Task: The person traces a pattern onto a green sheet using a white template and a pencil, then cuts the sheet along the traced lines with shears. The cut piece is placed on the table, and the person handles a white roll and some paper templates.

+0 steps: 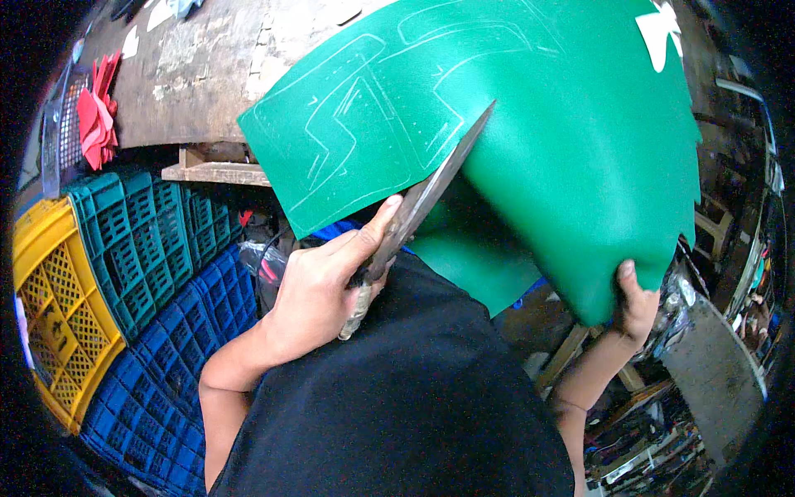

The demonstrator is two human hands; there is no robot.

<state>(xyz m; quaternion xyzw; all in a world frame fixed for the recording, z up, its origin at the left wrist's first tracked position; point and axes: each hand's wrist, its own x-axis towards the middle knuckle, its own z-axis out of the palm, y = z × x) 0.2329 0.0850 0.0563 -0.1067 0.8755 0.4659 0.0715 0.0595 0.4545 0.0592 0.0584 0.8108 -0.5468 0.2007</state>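
1. Two grips now: left hand (319, 286) clasps a long-bladed cutter (435, 184); right hand (636, 306) pinches the green sheet (580, 149), upper right of frame.
2. It drapes, probably light, supple (perhaps slippery); edges suit holding.

I saw a plain black top (406, 398) worn over the body, its dull cloth spreading broad and mostly smooth across the front. The left forearm (236, 369) and right forearm (584, 377) were bare, as were the left hand (319, 290) and right hand (639, 308), whose thumb (629, 280) showed a short nail.
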